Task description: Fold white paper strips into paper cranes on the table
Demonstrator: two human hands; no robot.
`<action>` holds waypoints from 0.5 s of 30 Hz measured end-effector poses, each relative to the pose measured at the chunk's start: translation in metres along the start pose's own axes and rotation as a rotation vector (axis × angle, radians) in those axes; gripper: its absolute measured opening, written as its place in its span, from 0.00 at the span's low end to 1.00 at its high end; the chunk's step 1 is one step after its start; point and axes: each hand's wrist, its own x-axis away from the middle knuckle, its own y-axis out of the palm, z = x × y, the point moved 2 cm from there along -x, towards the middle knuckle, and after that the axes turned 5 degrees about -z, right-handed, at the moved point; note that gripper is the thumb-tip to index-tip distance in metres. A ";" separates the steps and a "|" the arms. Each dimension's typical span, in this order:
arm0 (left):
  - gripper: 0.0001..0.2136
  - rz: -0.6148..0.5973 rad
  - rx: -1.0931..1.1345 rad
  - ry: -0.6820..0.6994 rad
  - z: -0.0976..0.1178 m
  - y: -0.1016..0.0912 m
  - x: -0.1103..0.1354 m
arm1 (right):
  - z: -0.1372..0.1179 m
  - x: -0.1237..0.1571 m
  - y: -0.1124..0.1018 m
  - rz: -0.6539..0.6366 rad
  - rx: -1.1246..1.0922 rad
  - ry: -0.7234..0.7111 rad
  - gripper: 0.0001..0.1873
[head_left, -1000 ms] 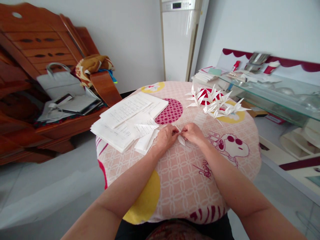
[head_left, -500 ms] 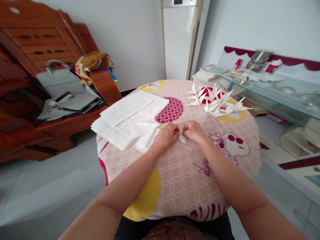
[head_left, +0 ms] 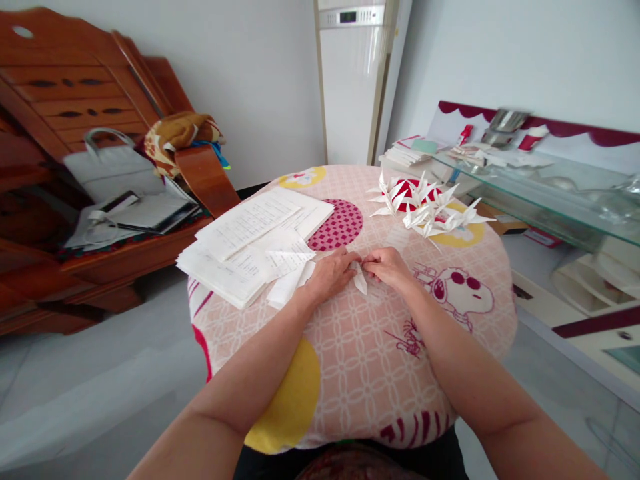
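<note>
Near the middle of the cloth-covered round table (head_left: 360,360), a small folded piece of white paper (head_left: 360,280) lies between my hands, its pointed end toward me. My left hand (head_left: 333,272) is closed on its left side, fingers bent over the paper. From the right, my right hand (head_left: 385,265) pinches its upper part, fingertips close to those of the left. The fingers partly hide the folds. Beyond my right hand, several folded white paper cranes (head_left: 425,210) sit in a cluster. Left of my left hand lie loose folded paper strips (head_left: 289,283).
A stack of written sheets (head_left: 240,233) covers the table's left part. To the right stands a glass-topped cabinet (head_left: 560,187) with a metal pot (head_left: 507,120) and cups. A wooden bench (head_left: 140,247) at left holds a grey bag (head_left: 113,160). A tall white air conditioner (head_left: 350,87) stands behind.
The view has tilted up slightly and shifted. My right hand has turned a little, its fingertips closer to my left hand, and the folded paper's point shows more plainly.
</note>
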 end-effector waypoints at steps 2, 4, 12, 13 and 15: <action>0.13 0.045 0.076 -0.008 -0.003 -0.002 0.000 | -0.003 0.004 -0.002 0.000 -0.017 -0.020 0.10; 0.10 0.091 0.171 -0.039 -0.007 -0.005 0.001 | -0.006 0.008 -0.003 -0.008 0.005 -0.046 0.12; 0.06 0.184 0.500 -0.130 -0.016 -0.010 0.002 | -0.013 0.012 0.001 0.002 -0.023 -0.276 0.17; 0.07 0.186 0.544 -0.134 -0.017 -0.009 0.001 | -0.012 0.011 0.002 0.012 -0.051 -0.300 0.17; 0.10 0.185 0.641 -0.134 -0.019 -0.007 0.001 | -0.011 0.010 0.002 0.055 -0.100 -0.344 0.17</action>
